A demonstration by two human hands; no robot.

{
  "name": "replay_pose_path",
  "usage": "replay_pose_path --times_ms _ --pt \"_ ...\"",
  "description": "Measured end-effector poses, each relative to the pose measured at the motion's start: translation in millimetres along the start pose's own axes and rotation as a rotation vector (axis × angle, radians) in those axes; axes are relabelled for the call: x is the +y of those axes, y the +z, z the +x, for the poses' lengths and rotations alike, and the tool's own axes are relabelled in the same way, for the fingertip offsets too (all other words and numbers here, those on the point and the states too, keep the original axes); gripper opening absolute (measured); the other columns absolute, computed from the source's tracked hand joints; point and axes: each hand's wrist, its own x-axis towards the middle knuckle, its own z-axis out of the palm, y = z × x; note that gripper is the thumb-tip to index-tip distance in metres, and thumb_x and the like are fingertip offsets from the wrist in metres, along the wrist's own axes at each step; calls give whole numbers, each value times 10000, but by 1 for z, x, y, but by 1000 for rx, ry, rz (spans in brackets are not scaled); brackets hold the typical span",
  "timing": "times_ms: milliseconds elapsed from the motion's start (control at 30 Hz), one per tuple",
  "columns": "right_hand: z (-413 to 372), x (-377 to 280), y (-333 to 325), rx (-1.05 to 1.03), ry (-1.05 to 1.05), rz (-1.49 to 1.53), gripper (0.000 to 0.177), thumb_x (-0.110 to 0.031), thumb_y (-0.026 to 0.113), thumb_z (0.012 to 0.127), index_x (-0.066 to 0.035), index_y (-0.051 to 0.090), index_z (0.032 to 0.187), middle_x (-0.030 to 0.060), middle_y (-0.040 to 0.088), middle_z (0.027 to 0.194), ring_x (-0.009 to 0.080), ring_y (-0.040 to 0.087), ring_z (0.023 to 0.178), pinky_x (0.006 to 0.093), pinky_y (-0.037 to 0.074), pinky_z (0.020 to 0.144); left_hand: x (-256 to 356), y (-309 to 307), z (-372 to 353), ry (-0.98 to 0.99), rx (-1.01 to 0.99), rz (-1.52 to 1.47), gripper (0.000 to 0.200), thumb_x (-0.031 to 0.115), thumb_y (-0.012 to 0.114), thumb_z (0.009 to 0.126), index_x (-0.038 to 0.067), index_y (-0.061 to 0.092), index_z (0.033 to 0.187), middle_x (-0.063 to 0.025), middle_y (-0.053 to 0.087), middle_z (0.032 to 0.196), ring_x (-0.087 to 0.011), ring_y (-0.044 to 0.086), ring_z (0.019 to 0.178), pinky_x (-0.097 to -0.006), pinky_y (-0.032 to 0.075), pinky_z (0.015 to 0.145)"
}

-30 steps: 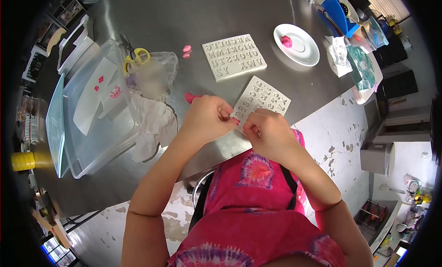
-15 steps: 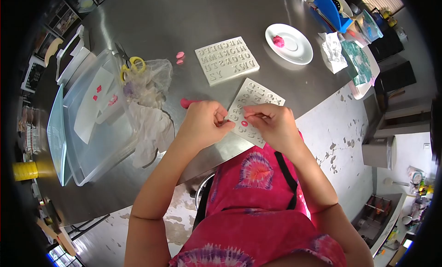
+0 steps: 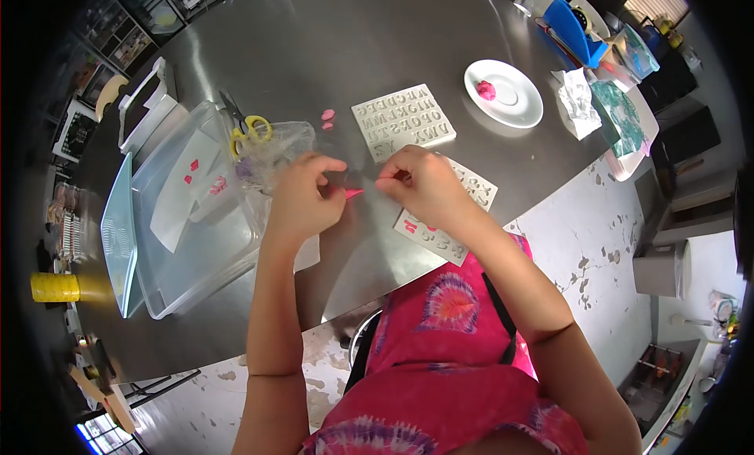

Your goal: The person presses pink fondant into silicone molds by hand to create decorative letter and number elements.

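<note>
My left hand pinches a small roll of pink clay above the steel table. My right hand is close beside it, fingertips pinched on a small bit of the pink clay. Under my right hand lies a white letter mould with pink clay in a few cavities. A second white alphabet mould lies just beyond both hands.
A white plate with a pink clay lump stands at the right. Two pink bits lie left of the far mould. A clear plastic tray, yellow-handled scissors and a crumpled plastic bag sit at left.
Both hands lifted off the near mould and moved left and up; the left hand took up the pink clay roll that lay on the table. The mould now shows pink-filled cavities.
</note>
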Motion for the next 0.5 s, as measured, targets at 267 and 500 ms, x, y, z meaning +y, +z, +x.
replay_pose_path --times_ms 267,500 --pt "17 9 31 -132 -152 -210 80 -69 730 722 -42 686 782 127 655 781 303 642 706 367 512 658 -1 2 -2 -124 -239 -1 255 -16 741 628 22 675 871 -87 613 800 -221 600 708 -314 488 634" --pt "22 -2 6 -180 -146 -24 115 -42 715 749 5 666 841 123 670 746 244 661 694 344 513 651 0 4 0 -244 -196 -384 130 45 686 785 -11 677 901 -95 668 871 -159 628 697 -275 503 641"
